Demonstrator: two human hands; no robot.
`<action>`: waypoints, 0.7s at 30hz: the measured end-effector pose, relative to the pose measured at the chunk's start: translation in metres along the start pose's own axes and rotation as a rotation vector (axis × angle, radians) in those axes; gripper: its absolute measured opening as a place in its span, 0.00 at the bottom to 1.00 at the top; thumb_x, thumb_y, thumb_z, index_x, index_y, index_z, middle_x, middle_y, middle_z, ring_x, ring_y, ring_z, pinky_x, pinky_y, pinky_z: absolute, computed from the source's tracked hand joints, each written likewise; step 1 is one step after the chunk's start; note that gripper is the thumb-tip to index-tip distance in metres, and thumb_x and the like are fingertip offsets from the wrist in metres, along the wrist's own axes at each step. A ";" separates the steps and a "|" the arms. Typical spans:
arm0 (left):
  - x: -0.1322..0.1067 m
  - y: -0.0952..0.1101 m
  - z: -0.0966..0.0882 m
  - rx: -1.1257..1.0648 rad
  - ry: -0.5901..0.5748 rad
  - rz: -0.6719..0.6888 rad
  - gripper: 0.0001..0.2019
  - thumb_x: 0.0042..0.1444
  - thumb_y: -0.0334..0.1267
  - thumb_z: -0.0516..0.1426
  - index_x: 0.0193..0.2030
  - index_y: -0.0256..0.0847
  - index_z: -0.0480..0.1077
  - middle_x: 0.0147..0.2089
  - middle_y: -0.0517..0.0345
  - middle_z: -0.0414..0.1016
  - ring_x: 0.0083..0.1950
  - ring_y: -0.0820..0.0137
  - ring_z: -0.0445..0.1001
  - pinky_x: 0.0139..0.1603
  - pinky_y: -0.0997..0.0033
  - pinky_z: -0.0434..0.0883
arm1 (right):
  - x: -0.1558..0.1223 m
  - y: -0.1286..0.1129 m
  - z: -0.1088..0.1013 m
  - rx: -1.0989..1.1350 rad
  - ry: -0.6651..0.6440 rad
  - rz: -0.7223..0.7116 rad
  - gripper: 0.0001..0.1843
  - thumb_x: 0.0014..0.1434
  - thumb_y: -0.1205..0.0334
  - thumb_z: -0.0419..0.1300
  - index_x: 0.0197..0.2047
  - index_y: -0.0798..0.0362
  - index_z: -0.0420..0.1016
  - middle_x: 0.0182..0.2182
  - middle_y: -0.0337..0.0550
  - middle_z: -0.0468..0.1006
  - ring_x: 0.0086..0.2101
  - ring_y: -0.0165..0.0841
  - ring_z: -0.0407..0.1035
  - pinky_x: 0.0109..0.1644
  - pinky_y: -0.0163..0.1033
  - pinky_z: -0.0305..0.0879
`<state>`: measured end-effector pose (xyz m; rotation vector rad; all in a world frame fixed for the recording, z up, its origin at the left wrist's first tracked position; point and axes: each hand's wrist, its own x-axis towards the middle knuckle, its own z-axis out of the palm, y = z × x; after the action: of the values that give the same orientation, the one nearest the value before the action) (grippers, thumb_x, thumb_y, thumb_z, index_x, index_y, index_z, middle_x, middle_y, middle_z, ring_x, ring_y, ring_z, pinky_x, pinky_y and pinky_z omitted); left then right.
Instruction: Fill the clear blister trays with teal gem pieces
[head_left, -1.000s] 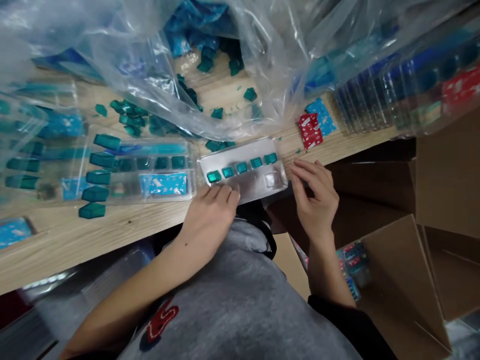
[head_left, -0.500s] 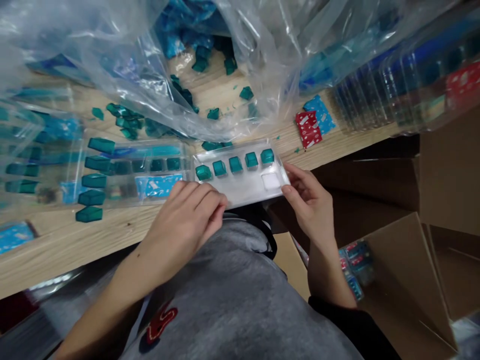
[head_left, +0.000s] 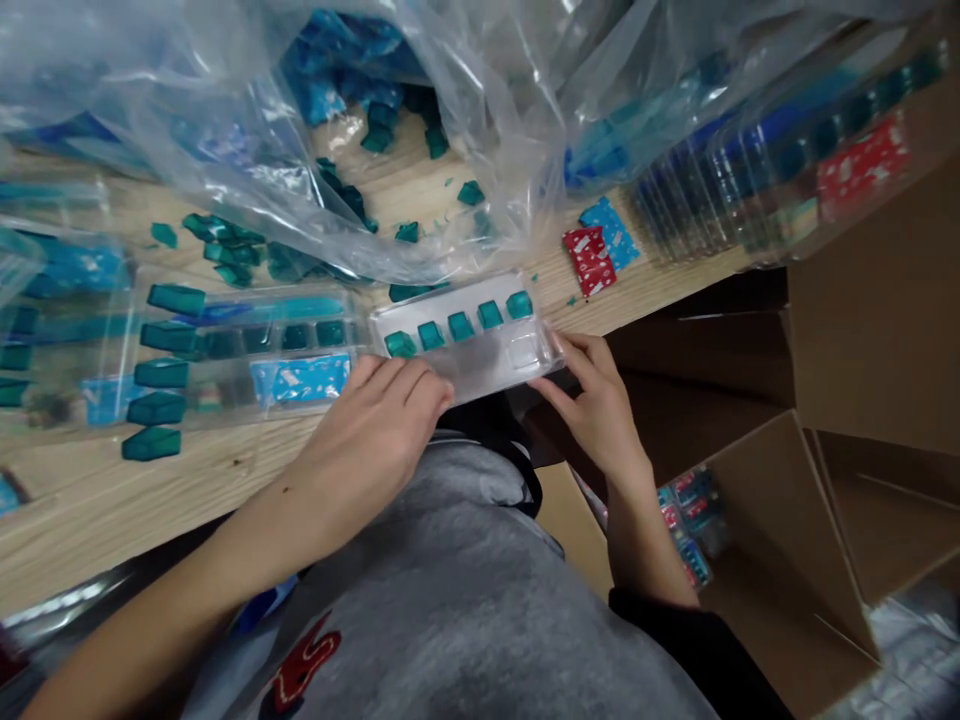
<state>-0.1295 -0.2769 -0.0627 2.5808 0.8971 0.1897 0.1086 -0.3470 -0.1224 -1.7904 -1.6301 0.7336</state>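
Note:
A clear plastic tray [head_left: 480, 365] lies tilted at the table's front edge, with a row of several teal translucent blocks [head_left: 460, 326] along its far side. My right hand [head_left: 596, 395] grips the tray's right end between thumb and fingers. My left hand [head_left: 394, 410] rests at the tray's near left corner with its fingers curled; their tips are hidden, so I cannot tell whether they pinch the rim. To the left, a filled clear tray holds a blue patterned packet [head_left: 311, 378]. A column of loose teal blocks [head_left: 156, 408] lies across its left part.
A large clear plastic bag [head_left: 495, 130] spreads over the back of the table, with teal pieces around it. Red [head_left: 590, 262] and blue packets lie right of centre. Filled clear packs [head_left: 780, 170] stand in a row at right. Open cardboard boxes [head_left: 780, 540] sit below.
The view has shifted slightly, so the table things appear further left. My right thumb has moved from the tray's top edge down to its near underside. The blocks keep their places in the tray.

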 end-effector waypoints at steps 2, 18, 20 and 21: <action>-0.002 0.006 -0.009 0.015 0.070 -0.027 0.16 0.70 0.33 0.42 0.36 0.38 0.68 0.32 0.54 0.71 0.34 0.64 0.67 0.37 0.62 0.61 | -0.002 -0.006 -0.004 0.089 0.077 0.058 0.25 0.60 0.51 0.64 0.59 0.44 0.74 0.46 0.46 0.73 0.48 0.39 0.70 0.55 0.50 0.70; -0.054 0.006 -0.038 -1.010 0.651 -0.486 0.15 0.67 0.44 0.54 0.59 0.54 0.69 0.56 0.60 0.75 0.51 0.65 0.77 0.53 0.59 0.76 | 0.015 -0.097 -0.039 1.175 -0.134 0.291 0.20 0.62 0.68 0.57 0.55 0.42 0.74 0.36 0.38 0.84 0.24 0.27 0.76 0.26 0.32 0.74; -0.054 0.008 -0.042 -1.175 0.601 -0.454 0.17 0.67 0.48 0.53 0.61 0.56 0.68 0.51 0.60 0.78 0.46 0.66 0.79 0.48 0.61 0.78 | 0.015 -0.107 -0.035 1.116 -0.086 0.189 0.23 0.62 0.68 0.58 0.58 0.40 0.72 0.38 0.38 0.84 0.26 0.28 0.77 0.28 0.34 0.74; -0.055 0.009 -0.044 -1.202 0.600 -0.443 0.17 0.66 0.48 0.54 0.60 0.57 0.68 0.47 0.61 0.78 0.44 0.67 0.79 0.47 0.63 0.79 | 0.013 -0.111 -0.031 1.076 -0.061 0.136 0.25 0.63 0.69 0.58 0.61 0.38 0.70 0.39 0.39 0.84 0.27 0.29 0.77 0.29 0.36 0.75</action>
<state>-0.1781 -0.3033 -0.0190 1.1829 1.0476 1.0315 0.0596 -0.3286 -0.0189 -1.0702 -0.8217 1.3872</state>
